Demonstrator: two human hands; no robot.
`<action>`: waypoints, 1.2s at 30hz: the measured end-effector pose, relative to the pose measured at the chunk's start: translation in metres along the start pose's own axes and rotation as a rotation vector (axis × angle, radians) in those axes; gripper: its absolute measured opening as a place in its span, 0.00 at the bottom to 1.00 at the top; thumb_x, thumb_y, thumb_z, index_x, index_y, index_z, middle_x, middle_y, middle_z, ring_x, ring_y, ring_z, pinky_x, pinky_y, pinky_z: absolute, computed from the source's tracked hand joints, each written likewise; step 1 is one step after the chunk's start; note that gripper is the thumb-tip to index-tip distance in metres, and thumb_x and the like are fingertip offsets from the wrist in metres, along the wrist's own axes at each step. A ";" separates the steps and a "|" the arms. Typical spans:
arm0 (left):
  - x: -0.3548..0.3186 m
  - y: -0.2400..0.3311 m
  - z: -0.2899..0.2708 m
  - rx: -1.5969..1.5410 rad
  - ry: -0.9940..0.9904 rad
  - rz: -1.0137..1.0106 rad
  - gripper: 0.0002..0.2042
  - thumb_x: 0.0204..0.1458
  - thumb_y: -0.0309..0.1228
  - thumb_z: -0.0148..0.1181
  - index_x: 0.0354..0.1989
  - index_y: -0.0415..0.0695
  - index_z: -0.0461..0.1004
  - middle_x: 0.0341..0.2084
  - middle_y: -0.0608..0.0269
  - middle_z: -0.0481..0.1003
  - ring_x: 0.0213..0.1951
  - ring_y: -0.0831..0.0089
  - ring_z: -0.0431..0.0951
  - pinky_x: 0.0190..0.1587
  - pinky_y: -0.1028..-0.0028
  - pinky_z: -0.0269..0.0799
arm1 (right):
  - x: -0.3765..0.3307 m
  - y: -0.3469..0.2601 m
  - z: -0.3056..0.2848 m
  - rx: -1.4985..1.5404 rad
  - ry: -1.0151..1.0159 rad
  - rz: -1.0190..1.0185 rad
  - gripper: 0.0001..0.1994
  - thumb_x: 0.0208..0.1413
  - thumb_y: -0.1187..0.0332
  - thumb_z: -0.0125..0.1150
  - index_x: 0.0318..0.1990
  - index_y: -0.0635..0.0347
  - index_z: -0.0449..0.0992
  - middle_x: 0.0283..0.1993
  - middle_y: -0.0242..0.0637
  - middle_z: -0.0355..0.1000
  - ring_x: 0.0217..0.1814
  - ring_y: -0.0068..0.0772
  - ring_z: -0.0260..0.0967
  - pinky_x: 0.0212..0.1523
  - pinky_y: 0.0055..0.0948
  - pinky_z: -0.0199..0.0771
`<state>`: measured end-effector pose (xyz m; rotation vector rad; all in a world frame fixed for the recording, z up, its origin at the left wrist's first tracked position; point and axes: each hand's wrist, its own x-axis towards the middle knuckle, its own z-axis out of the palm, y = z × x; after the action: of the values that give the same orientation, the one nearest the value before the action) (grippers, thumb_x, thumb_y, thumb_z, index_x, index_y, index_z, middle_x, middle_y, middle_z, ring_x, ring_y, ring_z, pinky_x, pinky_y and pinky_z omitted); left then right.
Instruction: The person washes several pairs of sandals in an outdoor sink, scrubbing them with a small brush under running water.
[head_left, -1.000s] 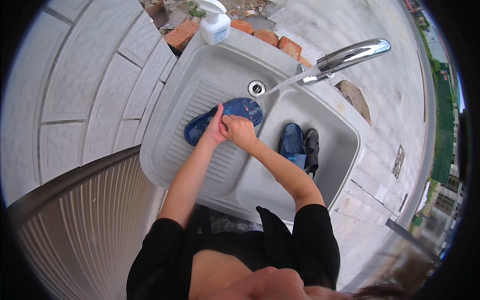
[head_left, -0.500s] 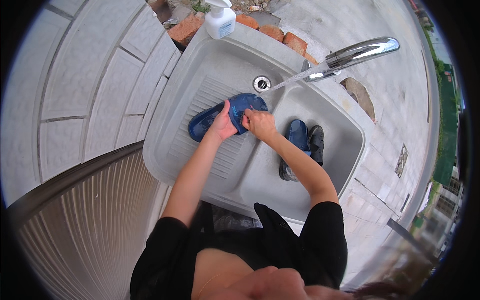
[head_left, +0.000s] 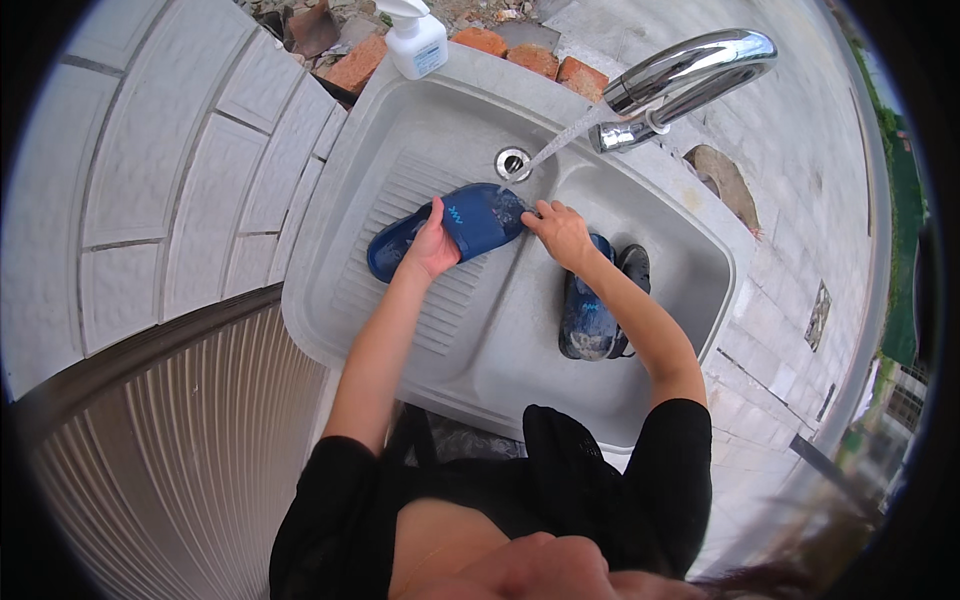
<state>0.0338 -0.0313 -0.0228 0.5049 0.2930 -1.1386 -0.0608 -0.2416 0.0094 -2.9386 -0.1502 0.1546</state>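
A blue slide slipper with a light-blue mark on its strap lies tilted over the ribbed left basin. My left hand is closed around its middle, thumb on top by the strap. At the toe end, my right hand has its fingers curled together at the slipper's edge; its palm side is hidden. Water from the chrome faucet runs down by the toe, near the drain. The toe area looks wet and has pale smears.
In the right basin lie a second blue slipper, its toe smeared pale, and a black shoe, partly behind my right forearm. A white pump bottle stands on the sink's back left corner. Bricks lie behind the sink; a tiled wall rises left.
My right hand has moved right, off the strap to the toe edge, uncovering the strap. The slipper and my left hand have shifted slightly left. More of the second slipper shows.
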 end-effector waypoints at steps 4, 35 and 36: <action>-0.001 0.004 0.000 0.129 0.037 0.078 0.27 0.56 0.47 0.46 0.55 0.37 0.60 0.52 0.54 0.67 0.53 0.64 0.67 0.56 0.66 0.62 | 0.019 -0.026 -0.035 0.293 0.303 0.117 0.10 0.49 0.67 0.56 0.40 0.48 0.68 0.36 0.37 0.62 0.39 0.42 0.63 0.37 0.38 0.69; 0.001 0.017 -0.013 0.281 0.356 -0.208 0.16 0.56 0.35 0.51 0.47 0.36 0.64 0.44 0.54 0.70 0.45 0.66 0.72 0.49 0.65 0.68 | 0.005 -0.001 0.031 0.114 0.149 0.273 0.05 0.47 0.66 0.55 0.27 0.55 0.68 0.25 0.36 0.67 0.23 0.39 0.71 0.21 0.39 0.71; 0.002 0.016 -0.002 0.284 0.317 -0.184 0.18 0.56 0.34 0.51 0.49 0.35 0.61 0.45 0.54 0.70 0.47 0.66 0.71 0.51 0.65 0.66 | 0.007 0.002 0.021 0.128 0.189 0.316 0.05 0.47 0.66 0.55 0.27 0.55 0.68 0.25 0.35 0.68 0.23 0.40 0.71 0.22 0.38 0.71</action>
<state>0.0488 -0.0265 -0.0218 0.9285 0.4618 -1.2859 -0.0558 -0.2384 -0.0121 -2.8089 0.3399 -0.0669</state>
